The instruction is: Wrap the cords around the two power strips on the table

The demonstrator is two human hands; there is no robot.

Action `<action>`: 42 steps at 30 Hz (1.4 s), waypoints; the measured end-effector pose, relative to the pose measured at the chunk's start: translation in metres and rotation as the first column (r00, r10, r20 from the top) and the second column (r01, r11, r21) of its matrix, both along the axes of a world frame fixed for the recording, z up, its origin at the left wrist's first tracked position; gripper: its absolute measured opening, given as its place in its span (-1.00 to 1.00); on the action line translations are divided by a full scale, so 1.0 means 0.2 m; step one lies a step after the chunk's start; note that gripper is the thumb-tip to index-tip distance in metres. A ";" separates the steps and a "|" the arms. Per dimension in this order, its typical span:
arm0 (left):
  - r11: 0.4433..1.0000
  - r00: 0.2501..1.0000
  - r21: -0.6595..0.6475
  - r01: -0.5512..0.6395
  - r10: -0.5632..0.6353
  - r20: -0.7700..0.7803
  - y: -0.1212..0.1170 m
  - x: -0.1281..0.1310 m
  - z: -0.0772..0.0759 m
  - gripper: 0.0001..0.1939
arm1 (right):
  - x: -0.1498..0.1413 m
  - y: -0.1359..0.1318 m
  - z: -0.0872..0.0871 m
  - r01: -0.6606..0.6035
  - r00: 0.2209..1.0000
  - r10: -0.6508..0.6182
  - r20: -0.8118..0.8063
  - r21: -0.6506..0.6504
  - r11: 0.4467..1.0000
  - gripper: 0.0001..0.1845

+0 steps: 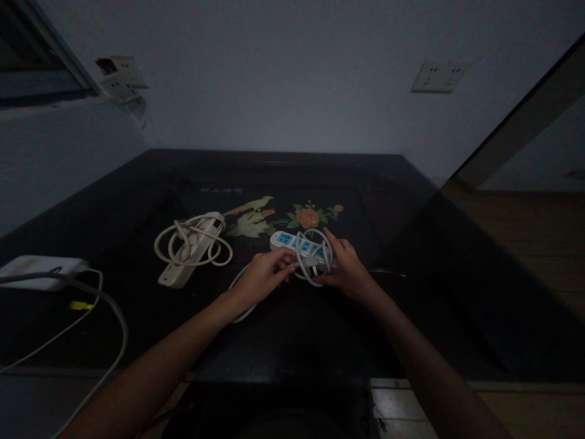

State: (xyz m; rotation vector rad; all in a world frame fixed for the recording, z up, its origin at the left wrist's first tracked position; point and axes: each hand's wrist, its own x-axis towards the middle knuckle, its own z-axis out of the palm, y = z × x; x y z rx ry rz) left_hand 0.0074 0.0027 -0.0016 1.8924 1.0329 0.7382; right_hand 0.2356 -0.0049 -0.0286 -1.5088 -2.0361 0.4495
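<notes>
A white power strip with blue socket faces (286, 238) lies on the dark table in front of me. Its grey-white cord (299, 244) loops around the right part of the strip. The plug (313, 269), with metal prongs showing, sits against the strip's near side. My left hand (265, 274) pinches the cord close to the plug, and a loop of cord (245, 314) hangs out beneath that wrist. Around the right end of the strip and the coiled cord, my right hand (350, 268) is closed, thumb near the plug. The fingers partly hide that end.
Left of my hands lies a second, cream power strip (194, 253) with its cord wound round it. A white box-shaped device (43, 272) with cables stands at the table's left edge. The black table (292, 341) meets a wall with sockets (439, 76).
</notes>
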 end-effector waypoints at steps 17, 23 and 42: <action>0.951 0.964 -0.285 0.121 -0.045 0.262 0.03 0.02 -0.03 -0.65 | -0.08 -0.07 0.15 -0.306 0.946 0.244 0.212 0.343 0.888 -0.53; 0.990 0.989 0.036 0.140 -0.138 -0.050 0.03 -0.03 0.07 -0.72 | -0.06 -0.06 0.16 -0.267 0.964 0.258 0.072 0.321 0.909 -0.71; 0.902 0.908 0.347 0.257 -0.103 -0.406 0.05 -0.11 0.10 -0.65 | 0.46 -0.02 0.40 0.515 0.584 -0.275 -0.764 0.086 0.853 -0.65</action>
